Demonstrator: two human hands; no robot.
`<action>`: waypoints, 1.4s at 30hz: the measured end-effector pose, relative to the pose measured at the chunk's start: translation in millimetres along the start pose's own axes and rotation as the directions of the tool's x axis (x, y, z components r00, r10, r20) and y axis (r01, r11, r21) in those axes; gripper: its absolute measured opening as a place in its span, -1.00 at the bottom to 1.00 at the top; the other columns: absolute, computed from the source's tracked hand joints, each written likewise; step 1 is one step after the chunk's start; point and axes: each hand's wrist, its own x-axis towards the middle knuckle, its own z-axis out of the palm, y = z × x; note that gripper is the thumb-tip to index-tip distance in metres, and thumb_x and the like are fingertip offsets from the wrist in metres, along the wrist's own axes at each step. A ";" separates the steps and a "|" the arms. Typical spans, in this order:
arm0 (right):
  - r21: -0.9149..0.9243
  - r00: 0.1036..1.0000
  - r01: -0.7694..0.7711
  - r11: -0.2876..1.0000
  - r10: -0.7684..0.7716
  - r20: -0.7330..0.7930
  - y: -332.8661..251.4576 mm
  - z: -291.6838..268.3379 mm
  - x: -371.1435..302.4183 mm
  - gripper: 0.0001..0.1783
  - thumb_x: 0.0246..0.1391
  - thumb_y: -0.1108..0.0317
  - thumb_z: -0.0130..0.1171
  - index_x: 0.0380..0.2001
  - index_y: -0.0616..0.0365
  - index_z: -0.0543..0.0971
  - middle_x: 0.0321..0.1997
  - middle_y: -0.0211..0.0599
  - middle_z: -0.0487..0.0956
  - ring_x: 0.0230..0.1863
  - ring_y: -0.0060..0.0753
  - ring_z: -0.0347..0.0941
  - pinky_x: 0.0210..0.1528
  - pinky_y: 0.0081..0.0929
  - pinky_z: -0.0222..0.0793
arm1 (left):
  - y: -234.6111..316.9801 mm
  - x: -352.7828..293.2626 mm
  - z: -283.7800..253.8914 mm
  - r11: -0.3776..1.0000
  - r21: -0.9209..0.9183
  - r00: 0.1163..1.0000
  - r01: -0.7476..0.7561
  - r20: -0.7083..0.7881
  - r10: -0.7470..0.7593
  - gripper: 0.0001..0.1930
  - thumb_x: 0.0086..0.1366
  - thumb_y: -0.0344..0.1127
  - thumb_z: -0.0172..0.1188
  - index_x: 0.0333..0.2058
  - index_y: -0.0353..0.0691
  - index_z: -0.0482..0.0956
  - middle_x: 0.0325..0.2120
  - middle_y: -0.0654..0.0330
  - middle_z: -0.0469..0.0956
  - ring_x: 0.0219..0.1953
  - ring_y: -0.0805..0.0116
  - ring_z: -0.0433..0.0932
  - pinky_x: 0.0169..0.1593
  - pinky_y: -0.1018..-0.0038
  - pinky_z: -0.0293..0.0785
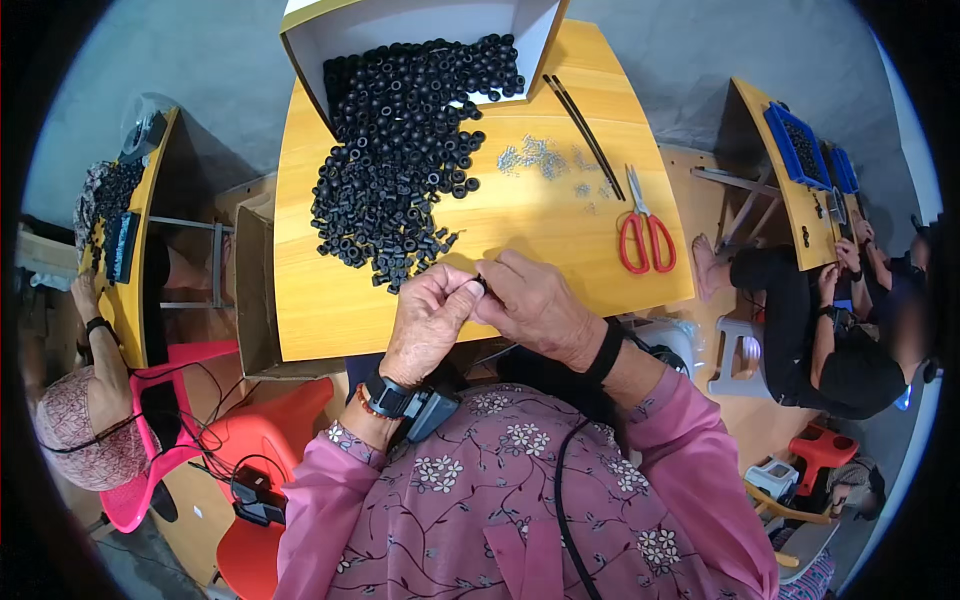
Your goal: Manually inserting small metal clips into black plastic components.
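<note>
My left hand (430,315) and my right hand (540,310) meet above the near edge of the yellow table (560,225). Both are closed, fingertips pinching a small black ring-like part (480,284) between them; most of it is hidden by the fingers. Just beyond my left hand spreads a heap of small black plastic parts (375,205), some ring-shaped. It spills out of a white-lined box (420,25) tipped on its side. Small silvery pieces (540,157) lie scattered to the right of the heap, too small to name.
Red-handled scissors (648,235) and a pair of dark chopsticks (585,135) lie at the table's right. An open cardboard box (258,290) stands against its left side. People work at tables left and right. A red chair (265,470) with cables is at my left.
</note>
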 end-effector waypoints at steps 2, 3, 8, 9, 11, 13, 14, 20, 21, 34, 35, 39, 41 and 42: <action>0.071 0.999 -0.005 0.997 0.008 -0.042 -3.0 -1.3 0.7 -0.70 0.02 0.39 0.29 -0.22 0.30 0.46 -0.36 -0.07 0.42 -0.39 0.08 0.48 -0.37 -0.16 0.43 | -0.3 0.3 0.8 0.999 0.016 0.999 -0.037 0.011 0.037 -0.91 0.40 -0.46 0.16 -0.28 -0.37 0.55 -0.44 0.19 0.63 -0.39 0.53 0.57 -0.23 0.59 0.51; 0.070 0.999 -0.003 0.998 0.006 -0.043 -2.7 -1.3 0.6 -0.70 0.02 0.39 0.29 -0.22 0.30 0.46 -0.36 -0.07 0.42 -0.39 0.08 0.48 -0.37 -0.16 0.43 | -0.2 1.0 1.8 0.999 0.017 0.999 -0.039 0.011 0.039 -0.91 0.40 -0.46 0.16 -0.28 -0.37 0.55 -0.44 0.19 0.63 -0.39 0.53 0.57 -0.23 0.59 0.51; 0.092 0.999 0.011 0.996 -0.008 -0.035 1.3 -2.1 0.3 -0.76 0.03 0.41 0.27 -0.30 0.26 0.44 -0.36 -0.07 0.42 -0.38 0.07 0.47 -0.37 -0.15 0.43 | -6.4 5.1 -0.5 0.998 -0.031 0.999 -0.051 0.014 0.051 -0.91 0.39 -0.49 0.14 -0.34 -0.35 0.53 -0.44 0.20 0.62 -0.39 0.54 0.57 -0.25 0.57 0.52; 0.092 0.999 0.009 0.996 -0.006 -0.035 1.5 -2.9 0.6 -0.76 0.03 0.41 0.27 -0.30 0.26 0.44 -0.36 -0.07 0.42 -0.38 0.07 0.47 -0.37 -0.15 0.43 | -4.9 4.7 0.0 0.998 -0.031 0.999 -0.049 0.015 0.050 -0.91 0.39 -0.49 0.14 -0.34 -0.35 0.53 -0.44 0.20 0.62 -0.39 0.54 0.57 -0.25 0.57 0.52; 0.122 1.000 0.010 0.992 -0.010 0.001 1.6 -3.9 0.9 -0.75 0.03 0.40 0.28 -0.30 0.25 0.44 -0.37 -0.08 0.43 -0.38 0.07 0.47 -0.36 -0.15 0.43 | -1.0 3.1 1.1 0.998 -0.054 0.999 -0.020 0.025 0.022 -0.90 0.38 -0.48 0.15 -0.36 -0.34 0.52 -0.44 0.22 0.62 -0.39 0.55 0.57 -0.24 0.57 0.54; 0.126 1.000 0.014 0.992 -0.015 0.001 1.8 -1.9 1.6 -0.75 0.02 0.39 0.28 -0.30 0.25 0.44 -0.38 -0.09 0.43 -0.38 0.06 0.47 -0.36 -0.15 0.43 | -4.2 4.0 -2.3 0.999 -0.037 0.999 -0.016 0.028 0.017 -0.90 0.38 -0.48 0.15 -0.36 -0.34 0.52 -0.44 0.22 0.61 -0.39 0.55 0.57 -0.23 0.57 0.55; 0.129 1.000 0.018 0.991 -0.019 0.000 1.7 -1.0 1.8 -0.75 0.02 0.39 0.28 -0.31 0.24 0.44 -0.39 -0.11 0.43 -0.39 0.05 0.47 -0.37 -0.16 0.43 | -5.4 4.0 -3.6 1.000 -0.021 0.999 -0.012 0.033 0.013 -0.90 0.38 -0.49 0.15 -0.36 -0.34 0.52 -0.44 0.23 0.61 -0.38 0.56 0.57 -0.22 0.57 0.56; -0.011 0.999 0.038 0.999 -0.039 -0.025 -5.1 3.3 -2.3 -0.73 -0.01 0.38 0.31 -0.31 0.20 0.44 -0.40 -0.13 0.44 -0.40 -0.01 0.50 -0.40 -0.20 0.44 | -3.7 0.7 -2.4 1.000 0.006 0.999 -0.024 0.040 0.024 -0.93 0.38 -0.50 0.15 -0.33 -0.34 0.54 -0.43 0.23 0.61 -0.38 0.55 0.57 -0.21 0.55 0.57; -0.010 0.999 0.040 0.999 -0.040 -0.025 -4.2 4.5 -2.7 -0.73 -0.01 0.38 0.31 -0.31 0.20 0.44 -0.40 -0.13 0.44 -0.40 -0.01 0.50 -0.40 -0.20 0.44 | -3.9 1.2 -1.9 1.000 0.006 0.999 -0.025 0.038 0.025 -0.93 0.38 -0.50 0.15 -0.33 -0.34 0.54 -0.43 0.23 0.61 -0.38 0.55 0.57 -0.21 0.55 0.57; -0.046 0.999 -0.007 0.999 0.005 -0.035 -8.6 -1.0 2.2 -0.69 0.04 0.33 0.32 -0.21 0.20 0.46 -0.32 -0.16 0.45 -0.36 -0.02 0.54 -0.38 -0.18 0.47 | -20.3 4.6 -6.0 0.971 -0.225 0.997 -0.074 0.012 0.079 -0.96 0.40 -0.46 0.13 -0.26 -0.27 0.54 -0.39 0.30 0.57 -0.36 0.58 0.52 -0.22 0.63 0.44; -0.042 0.999 -0.013 0.999 0.012 -0.030 -6.8 -0.1 1.7 -0.67 0.04 0.32 0.32 -0.19 0.20 0.46 -0.31 -0.15 0.45 -0.35 -0.02 0.54 -0.37 -0.18 0.48 | -19.7 4.4 -5.9 0.976 -0.205 0.996 -0.075 0.020 0.081 -0.96 0.40 -0.46 0.12 -0.26 -0.27 0.53 -0.38 0.31 0.57 -0.34 0.58 0.52 -0.22 0.64 0.44; 0.067 0.999 -0.039 0.997 0.041 -0.030 -2.2 1.7 1.5 -0.67 0.05 0.31 0.32 -0.17 0.19 0.47 -0.28 -0.13 0.48 -0.33 0.02 0.53 -0.33 -0.15 0.49 | -15.7 4.3 0.9 0.963 -0.252 0.995 -0.096 -0.008 0.097 -0.95 0.39 -0.47 0.11 -0.26 -0.27 0.54 -0.36 0.30 0.57 -0.33 0.58 0.52 -0.21 0.63 0.45; 0.168 0.995 -0.019 0.986 0.035 -0.089 -1.1 1.7 2.0 -0.56 0.00 0.33 0.40 -0.06 0.19 0.50 -0.35 -0.16 0.49 -0.36 -0.05 0.53 -0.37 -0.23 0.45 | -13.3 4.7 3.0 0.959 -0.272 0.997 -0.076 -0.025 0.072 -0.96 0.39 -0.47 0.11 -0.26 -0.27 0.53 -0.35 0.29 0.58 -0.33 0.58 0.51 -0.19 0.61 0.48; 0.168 0.995 -0.019 0.986 0.034 -0.089 -1.3 0.9 2.4 -0.56 0.00 0.33 0.40 -0.06 0.19 0.50 -0.35 -0.16 0.49 -0.36 -0.05 0.53 -0.37 -0.23 0.45 | -13.9 5.1 1.6 0.959 -0.271 0.997 -0.076 -0.025 0.072 -0.96 0.39 -0.47 0.11 -0.26 -0.27 0.53 -0.35 0.29 0.58 -0.33 0.58 0.51 -0.19 0.61 0.48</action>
